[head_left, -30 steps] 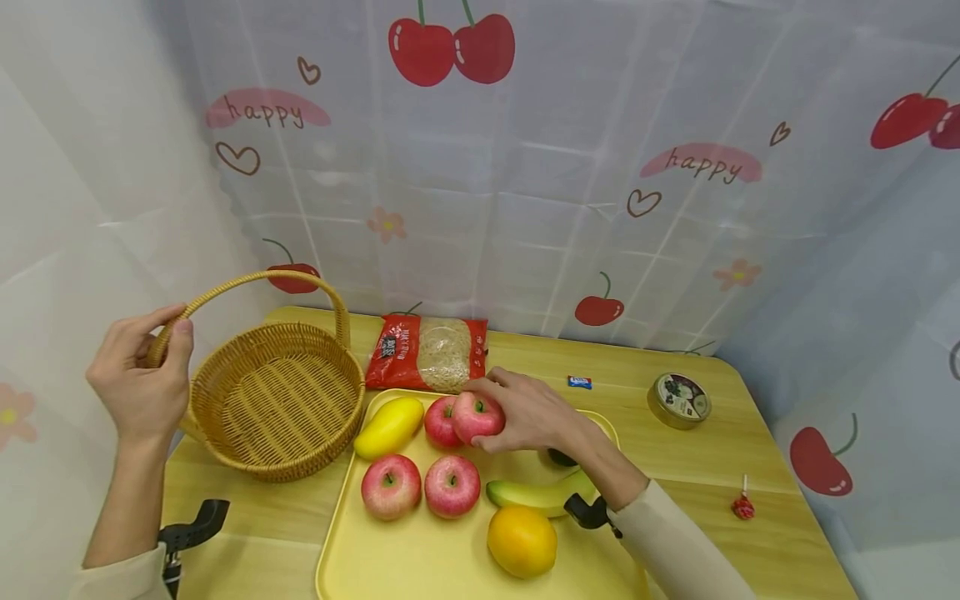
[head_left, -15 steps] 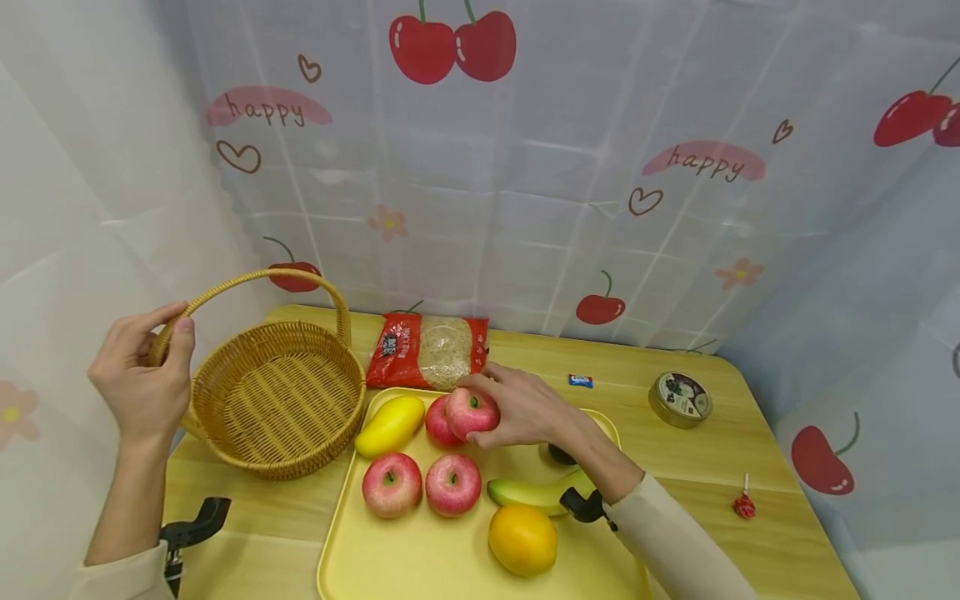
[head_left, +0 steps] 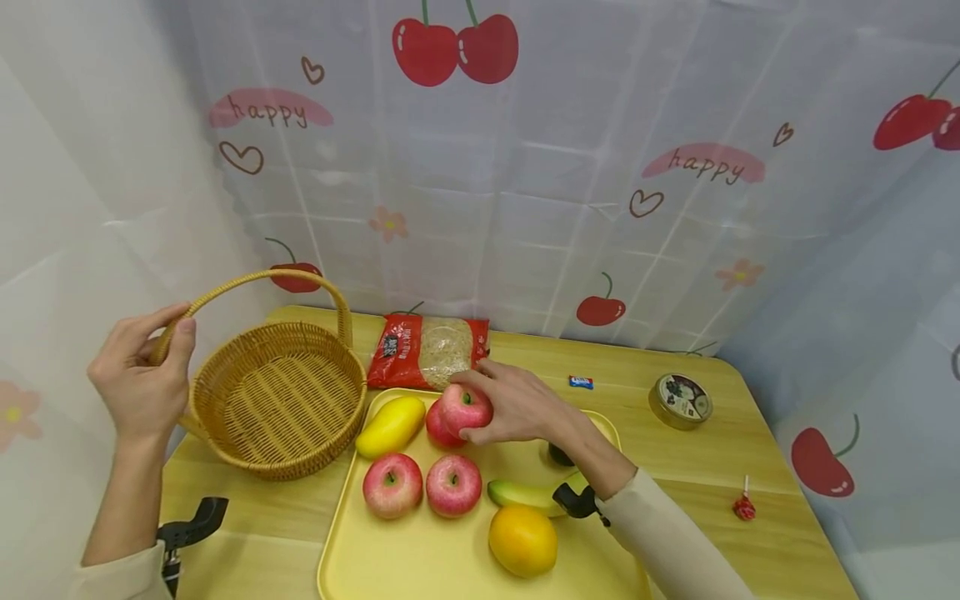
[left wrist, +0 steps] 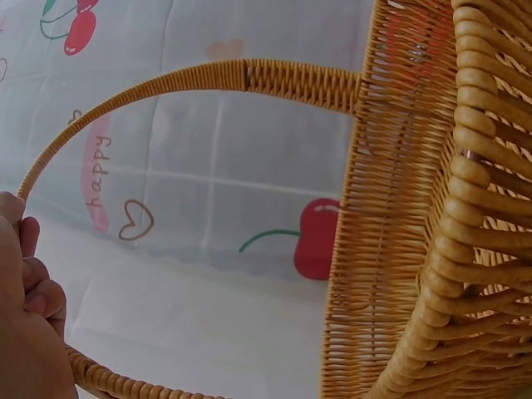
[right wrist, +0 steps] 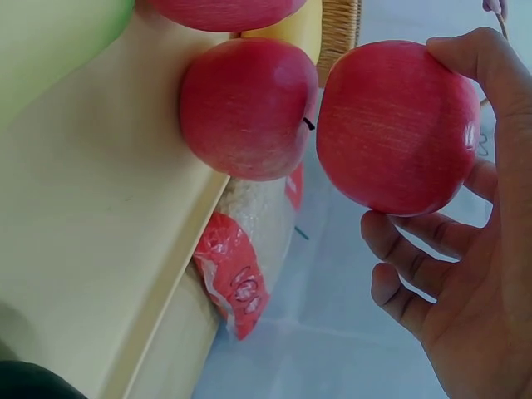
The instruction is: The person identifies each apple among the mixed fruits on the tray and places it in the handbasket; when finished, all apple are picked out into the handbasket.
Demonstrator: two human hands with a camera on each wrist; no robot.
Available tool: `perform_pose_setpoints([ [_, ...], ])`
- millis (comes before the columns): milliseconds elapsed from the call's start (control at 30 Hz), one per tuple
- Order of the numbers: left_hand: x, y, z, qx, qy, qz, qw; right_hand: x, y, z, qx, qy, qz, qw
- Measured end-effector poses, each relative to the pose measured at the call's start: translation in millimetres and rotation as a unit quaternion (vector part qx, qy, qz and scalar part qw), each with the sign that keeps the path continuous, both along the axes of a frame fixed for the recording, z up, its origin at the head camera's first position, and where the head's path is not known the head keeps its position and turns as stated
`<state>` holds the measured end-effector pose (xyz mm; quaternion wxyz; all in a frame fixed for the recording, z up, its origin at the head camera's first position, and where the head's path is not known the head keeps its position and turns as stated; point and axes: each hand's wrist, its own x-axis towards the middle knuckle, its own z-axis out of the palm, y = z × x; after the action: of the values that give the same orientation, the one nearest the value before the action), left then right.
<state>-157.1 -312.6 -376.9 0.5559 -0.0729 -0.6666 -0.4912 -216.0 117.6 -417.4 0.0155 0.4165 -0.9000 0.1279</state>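
Observation:
In the head view my left hand (head_left: 146,367) grips the arched handle of a wicker basket (head_left: 330,446) on the left; its visible inside holds nothing. My right hand (head_left: 517,404) holds a red apple (right wrist: 399,125) between thumb and fingers, raised above the tray in the right wrist view. Behind the held apple sits another apple (right wrist: 245,108), partly hidden in the head view. Two more apples, a left one (head_left: 392,485) and a right one (head_left: 453,485), lie nearer on the yellow tray (head_left: 420,558). A yellow mango (head_left: 390,427) rests at the tray's far left corner, close to the basket.
An orange-yellow fruit (head_left: 522,540) and a green-yellow banana (head_left: 525,496) lie on the tray, with a dark thing (head_left: 558,454) under my right forearm. Behind stands a red bag of oats (head_left: 442,350). Rightward are a small blue packet (head_left: 581,382), a round tin (head_left: 681,400) and a lollipop (head_left: 744,506).
My right hand has shifted slightly leftward with the apple, drawing it toward the basket. The left hand stays on the basket handle, and the other fruit has not moved.

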Motion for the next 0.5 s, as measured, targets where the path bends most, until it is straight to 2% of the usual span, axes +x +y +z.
perform_pose_setpoints([
  [167, 2.5, 4, 3.7, 0.003, -0.003, -0.009, 1.0, 0.0, -5, 2.5, 0.003, -0.002, 0.008, 1.0],
  [333, 2.5, 6, 5.6, -0.006, -0.006, 0.012, 0.9999, -1.3, -10, 4.5, 0.007, 0.0, 0.005, 1.0],
  [500, 3.0, 7, 6.9, -0.008, -0.009, 0.019, 0.9997, -2.8, -14, 6.5, 0.008, -0.001, 0.006, 1.0],
])
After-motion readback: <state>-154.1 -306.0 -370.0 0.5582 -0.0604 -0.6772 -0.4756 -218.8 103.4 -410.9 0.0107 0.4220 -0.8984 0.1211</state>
